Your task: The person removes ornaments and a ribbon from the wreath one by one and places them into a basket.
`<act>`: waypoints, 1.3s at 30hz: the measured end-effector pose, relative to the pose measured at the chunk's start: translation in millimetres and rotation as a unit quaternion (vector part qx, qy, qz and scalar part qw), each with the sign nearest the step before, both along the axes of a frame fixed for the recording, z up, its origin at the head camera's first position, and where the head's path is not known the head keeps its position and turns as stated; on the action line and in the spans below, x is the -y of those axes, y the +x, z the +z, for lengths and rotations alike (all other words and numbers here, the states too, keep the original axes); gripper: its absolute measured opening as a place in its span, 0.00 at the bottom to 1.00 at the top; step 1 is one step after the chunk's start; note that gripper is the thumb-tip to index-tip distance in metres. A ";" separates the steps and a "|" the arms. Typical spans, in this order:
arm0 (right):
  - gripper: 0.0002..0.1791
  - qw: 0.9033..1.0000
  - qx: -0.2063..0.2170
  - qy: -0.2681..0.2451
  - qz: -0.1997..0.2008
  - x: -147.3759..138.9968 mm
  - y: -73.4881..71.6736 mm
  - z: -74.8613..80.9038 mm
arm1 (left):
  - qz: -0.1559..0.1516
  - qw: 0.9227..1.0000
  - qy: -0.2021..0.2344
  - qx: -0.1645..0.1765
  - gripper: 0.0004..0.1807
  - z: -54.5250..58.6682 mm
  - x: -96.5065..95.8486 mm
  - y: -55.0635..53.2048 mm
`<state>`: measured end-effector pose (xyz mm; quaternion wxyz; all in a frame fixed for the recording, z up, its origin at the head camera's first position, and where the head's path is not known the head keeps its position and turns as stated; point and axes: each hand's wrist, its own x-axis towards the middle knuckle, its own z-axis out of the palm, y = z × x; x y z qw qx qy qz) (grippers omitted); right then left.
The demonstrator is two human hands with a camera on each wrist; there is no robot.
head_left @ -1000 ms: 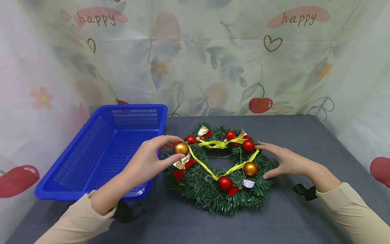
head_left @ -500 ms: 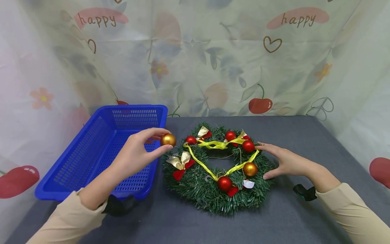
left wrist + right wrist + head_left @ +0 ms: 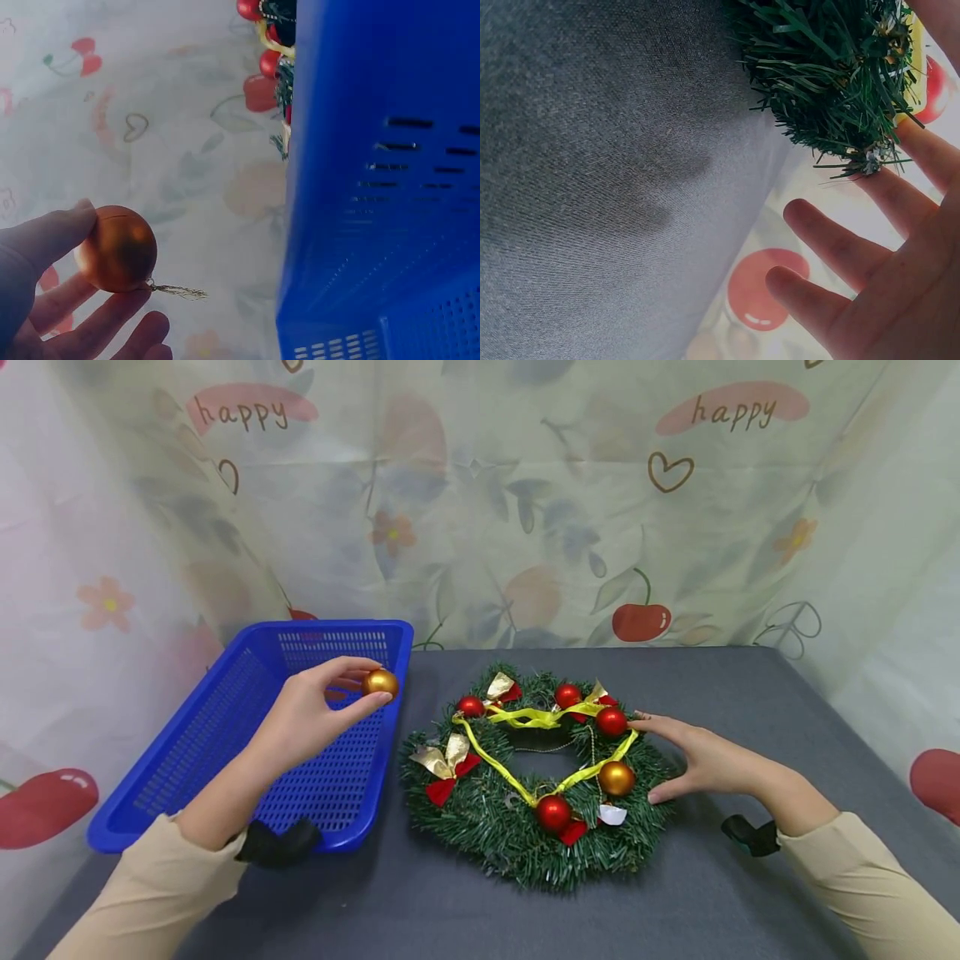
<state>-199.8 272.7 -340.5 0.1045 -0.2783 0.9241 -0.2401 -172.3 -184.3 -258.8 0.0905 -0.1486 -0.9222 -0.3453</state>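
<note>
My left hand pinches a gold Christmas ball between thumb and fingers, over the right side of the blue plastic basket. In the left wrist view a short gold hanging loop trails from the ball. A green Christmas wreath lies on the table, trimmed with yellow ribbon, several red balls, bows and another gold ball. At the wreath's right edge, my right hand rests with spread fingers, fingertips against the greenery.
The basket's perforated walls stand left of the wreath on a dark grey table. A printed fabric curtain hangs behind and along both sides. Black straps circle the wrists.
The left hand has carried the gold ball leftward from the wreath's left side to over the basket. The gold bow there now shows fully. The right hand has stayed in place.
</note>
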 end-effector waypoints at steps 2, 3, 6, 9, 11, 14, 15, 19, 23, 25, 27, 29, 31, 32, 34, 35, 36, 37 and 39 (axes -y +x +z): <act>0.51 1.000 0.002 -0.001 -0.003 0.4 -0.2 -0.6 | 0.005 1.000 -0.001 0.006 0.23 -0.6 4.3 -3.6; 0.51 1.000 0.003 -0.001 -0.003 0.6 -0.3 -0.7 | 0.007 1.000 -0.001 0.008 0.23 -0.8 6.3 -5.3; 0.51 1.000 0.002 0.000 -0.003 0.6 -0.3 -0.2 | 0.009 1.000 0.000 0.013 0.24 -1.4 12.3 -9.6; 0.51 1.000 -0.001 0.002 0.000 0.7 -0.2 0.4 | 0.009 1.000 -0.001 0.019 0.25 -1.4 17.3 -13.0; 0.51 1.000 -0.002 0.004 0.000 0.7 -0.4 0.2 | 0.010 1.000 -0.005 0.022 0.25 -2.1 20.5 -15.8; 0.51 1.000 -0.001 0.006 -0.001 0.9 -0.6 0.1 | 0.013 0.999 -0.008 0.031 0.25 -2.7 24.5 -19.6; 0.51 1.000 -0.001 0.007 -0.001 0.8 -0.5 0.2 | 0.014 0.999 -0.009 0.034 0.25 -3.2 25.8 -20.9; 0.51 1.000 -0.002 0.007 0.001 0.5 0.6 1.2 | 0.014 0.999 -0.013 0.042 0.25 -4.7 29.9 -26.2; 0.51 1.000 -0.003 0.008 -0.003 0.6 0.6 0.2 | 0.008 0.999 -0.017 0.051 0.24 -6.4 33.7 -32.0; 0.51 1.000 -0.002 0.008 -0.006 0.6 0.4 -0.7 | 0.002 0.998 -0.018 0.055 0.24 -7.3 35.8 -34.6; 0.51 1.000 -0.001 0.008 -0.005 0.6 -0.2 -1.4 | -0.003 0.998 -0.017 0.059 0.24 -8.7 37.8 -37.0; 0.51 1.000 0.001 0.007 -0.005 0.8 -0.6 -1.8 | -0.008 0.998 -0.020 0.061 0.24 -10.2 39.8 -39.8; 0.52 1.000 0.003 0.007 -0.005 0.9 -0.9 -1.9 | -0.013 0.997 -0.022 0.068 0.24 -11.3 41.5 -42.7; 0.52 1.000 0.004 0.007 -0.005 1.1 -1.1 -1.8 | -0.016 0.997 -0.022 0.072 0.24 -11.7 42.4 -44.3; 0.52 1.000 0.005 0.007 -0.005 1.0 -1.1 -1.5 | -0.021 0.996 -0.022 0.080 0.24 -12.3 44.0 -47.5; 0.52 1.000 0.005 0.007 -0.005 0.9 -1.2 -1.4 | -0.023 0.996 -0.021 0.084 0.24 -12.4 44.7 -49.1; 0.51 1.000 0.005 0.006 -0.005 1.0 -1.1 -1.1 | -0.025 0.996 -0.019 0.089 0.24 -12.5 45.3 -50.5; 0.51 1.000 0.005 0.006 -0.006 1.0 -1.0 -0.8 | -0.025 0.995 -0.018 0.093 0.24 -12.5 45.9 -51.8; 0.51 1.000 0.004 0.006 -0.004 0.8 -0.8 -0.1 | -0.024 0.994 -0.017 0.102 0.25 -12.5 46.9 -54.1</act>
